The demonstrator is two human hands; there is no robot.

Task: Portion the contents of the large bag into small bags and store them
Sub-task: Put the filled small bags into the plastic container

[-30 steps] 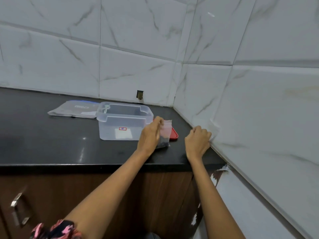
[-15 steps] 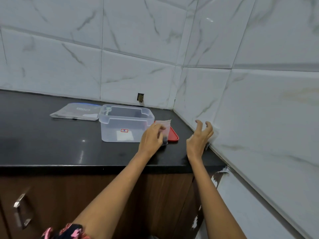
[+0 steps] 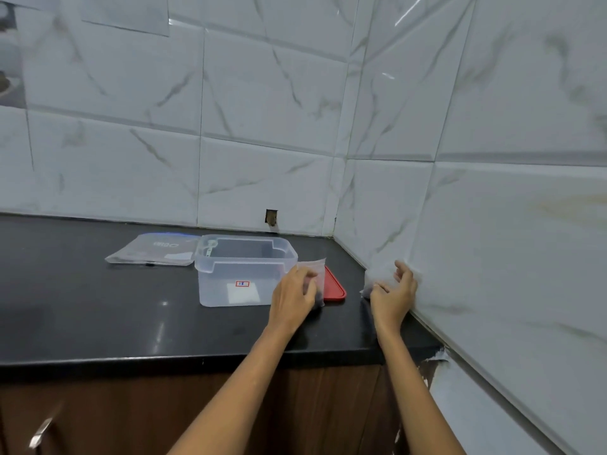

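My left hand [image 3: 293,295] grips a small clear bag [image 3: 314,272] with dark contents, held upright on the black counter just right of a clear plastic container [image 3: 244,270]. Behind the bag lies the container's red lid [image 3: 334,288]. My right hand [image 3: 394,292] rests against the right wall, its fingers curled on a pale, crumpled clear bag [image 3: 376,277]. A large flat zip bag [image 3: 154,250] with a blue seal lies left of the container.
The black counter [image 3: 98,310] ends in a corner of white marble tiles. A small hole [image 3: 271,218] is in the back wall. Brown cabinets with a metal handle [image 3: 41,433] sit below the counter edge.
The camera tilted upward. My right hand opened from a fist, spread its fingers, and now curls on the pale bag at the wall. My left hand keeps its hold on the small bag.
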